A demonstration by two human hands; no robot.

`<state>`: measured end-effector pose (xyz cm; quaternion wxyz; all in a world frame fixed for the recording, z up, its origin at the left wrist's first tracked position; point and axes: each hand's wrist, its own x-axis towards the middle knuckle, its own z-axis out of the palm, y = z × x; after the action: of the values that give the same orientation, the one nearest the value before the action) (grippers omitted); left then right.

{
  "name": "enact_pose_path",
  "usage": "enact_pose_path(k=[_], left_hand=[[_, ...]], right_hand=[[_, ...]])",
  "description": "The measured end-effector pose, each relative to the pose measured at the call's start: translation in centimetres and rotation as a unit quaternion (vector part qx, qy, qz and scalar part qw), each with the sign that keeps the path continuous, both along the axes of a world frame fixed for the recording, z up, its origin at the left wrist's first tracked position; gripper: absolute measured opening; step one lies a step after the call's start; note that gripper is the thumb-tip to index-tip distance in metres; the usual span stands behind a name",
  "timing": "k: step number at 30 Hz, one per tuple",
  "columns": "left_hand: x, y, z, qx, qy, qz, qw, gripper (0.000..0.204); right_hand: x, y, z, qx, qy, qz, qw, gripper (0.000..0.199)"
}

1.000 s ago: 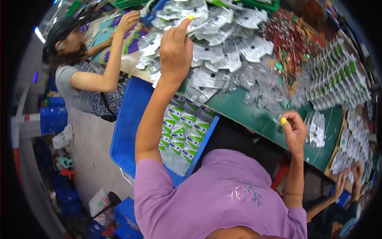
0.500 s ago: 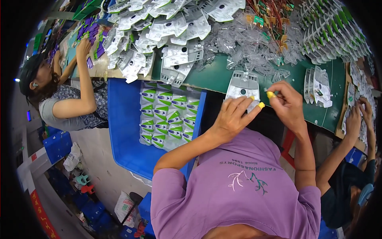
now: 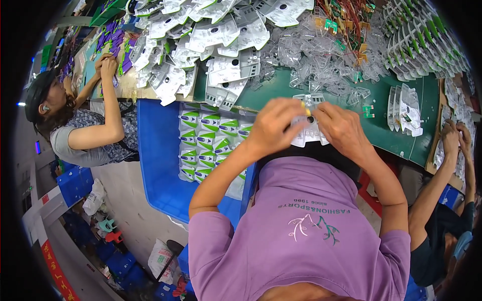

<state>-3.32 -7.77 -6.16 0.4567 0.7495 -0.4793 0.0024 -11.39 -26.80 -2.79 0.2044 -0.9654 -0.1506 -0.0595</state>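
Note:
A silver-grey plastic shell (image 3: 313, 134) with a round dark hole lies at the table's front edge, partly covered by my hands. Over its left side, my left hand (image 3: 278, 123) is closed, thumb against curled fingers with yellow finger covers; a pale bit shows at the fingertips, too small to name. My right hand (image 3: 344, 128) reaches onto the shell's right side, fingers bent and pressed together by the hole. What its fingertips hold, if anything, is hidden. Just right of that hand lies a small green circuit board (image 3: 368, 111).
Behind are heaped shells (image 3: 213, 35), clear plastic pieces (image 3: 311, 60) and wired boards (image 3: 346, 20). Several shells stand in a row (image 3: 404, 110) at right. A blue bin (image 3: 163, 165) of green-and-white units sits left. Co-workers' hands (image 3: 106, 67) work at the left and right tables.
My right hand has moved left onto the shell, uncovering the green board. My left hand has lifted from the shell's lower edge and curled. The left co-worker's hands have come together.

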Motion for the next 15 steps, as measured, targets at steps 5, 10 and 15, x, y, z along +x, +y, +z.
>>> enact_pose_path(k=[5,10,15], left_hand=[[3.0,-3.3,-0.1,-0.023,-0.003,0.159,0.987,0.027],[3.3,-3.1,-0.8,-0.026,0.096,0.198,0.975,0.029],[1.8,-1.1,0.8,-0.045,0.132,0.258,0.956,0.024]], right_hand=[[-0.3,0.3,0.1,0.018,-0.001,-0.014,1.0,0.021],[-1.4,-0.3,0.3,0.018,0.016,-0.036,0.999,0.023],[-1.7,-0.6,0.1,0.022,0.015,-0.039,0.999,0.023]])
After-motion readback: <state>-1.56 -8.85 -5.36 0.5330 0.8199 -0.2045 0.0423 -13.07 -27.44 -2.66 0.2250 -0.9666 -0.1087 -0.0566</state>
